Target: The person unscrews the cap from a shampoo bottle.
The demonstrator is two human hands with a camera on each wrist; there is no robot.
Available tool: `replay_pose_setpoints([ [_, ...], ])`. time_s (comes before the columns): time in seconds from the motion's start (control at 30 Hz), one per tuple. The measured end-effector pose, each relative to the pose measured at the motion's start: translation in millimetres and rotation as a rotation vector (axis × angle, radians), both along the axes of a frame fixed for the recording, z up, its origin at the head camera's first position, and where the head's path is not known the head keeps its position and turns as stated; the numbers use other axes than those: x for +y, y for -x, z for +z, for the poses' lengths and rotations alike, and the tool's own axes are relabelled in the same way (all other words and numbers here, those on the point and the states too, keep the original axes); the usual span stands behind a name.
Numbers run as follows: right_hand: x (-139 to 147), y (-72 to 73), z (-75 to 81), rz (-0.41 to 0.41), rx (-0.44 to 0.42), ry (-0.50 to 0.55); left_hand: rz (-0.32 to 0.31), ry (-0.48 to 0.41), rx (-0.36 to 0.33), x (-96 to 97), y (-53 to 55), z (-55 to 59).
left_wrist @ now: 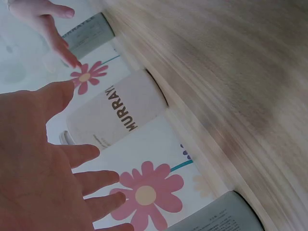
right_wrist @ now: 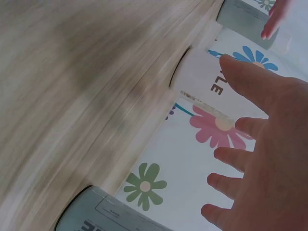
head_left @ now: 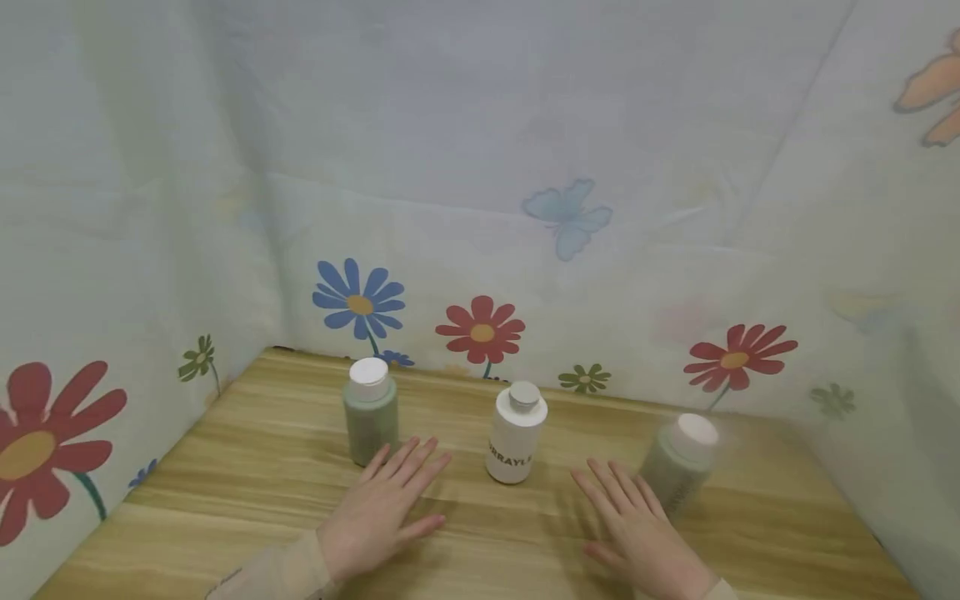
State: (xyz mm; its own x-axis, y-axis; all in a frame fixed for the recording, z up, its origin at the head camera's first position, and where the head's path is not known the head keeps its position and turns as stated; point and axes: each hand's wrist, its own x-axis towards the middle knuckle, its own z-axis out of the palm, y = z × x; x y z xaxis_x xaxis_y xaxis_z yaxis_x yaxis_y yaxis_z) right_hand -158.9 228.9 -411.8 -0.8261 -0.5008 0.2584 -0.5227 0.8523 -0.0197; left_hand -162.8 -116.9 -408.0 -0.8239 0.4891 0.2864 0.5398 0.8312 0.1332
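A white bottle (head_left: pixel 514 442) with a silver-grey cap and dark lettering stands upright between the two hands. To its left is a green bottle (head_left: pixel 371 421) with a white cap; another green bottle (head_left: pixel 677 468), also white-capped, stands at the right. My left hand (head_left: pixel 386 508), fingers straight and spread, hovers in front of the left green bottle and overlaps its base in the head view. My right hand (head_left: pixel 637 533) is stretched out just left of the right green bottle. Nothing is in either palm, as the left palm (left_wrist: pixel 43 168) and right palm (right_wrist: pixel 274 154) show.
A wood-grain table (head_left: pixel 247 467) carries the bottles. White cloth (head_left: pixel 420 150) printed with flowers and butterflies rises behind the table and along both sides, close past the bottles at the back edge.
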Motion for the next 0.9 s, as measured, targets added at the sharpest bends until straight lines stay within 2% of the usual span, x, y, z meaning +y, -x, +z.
replay_pose_setpoints([
  [0.27, -7, -1.0, 14.5, 0.003, -0.035, -0.002, 0.046, -0.049, -0.112, -6.5, -4.9, 10.6],
  [0.43, -12, 0.0, 24.7, 0.015, -0.062, 0.05, 0.051, -0.07, -0.109, -11.2, -5.4, 11.6],
  [0.53, -17, 0.8, 27.7, 0.038, -0.105, 0.08, 0.049, -0.08, -0.117, -13.6, -6.3, 10.0],
  [0.63, -25, 1.8, 29.1, 0.093, -0.148, 0.099, 0.064, -0.123, -0.078, -18.6, -6.3, 9.2],
  [0.77, -39, 6.7, 31.0, 0.21, -0.166, 0.126, 0.143, -0.182, -0.005, -29.8, -3.8, 11.7],
  [0.9, -58, 12.5, 36.4, 0.33, -0.21, 0.085, 0.221, -0.229, -0.001, -46.8, -1.9, 13.5],
])
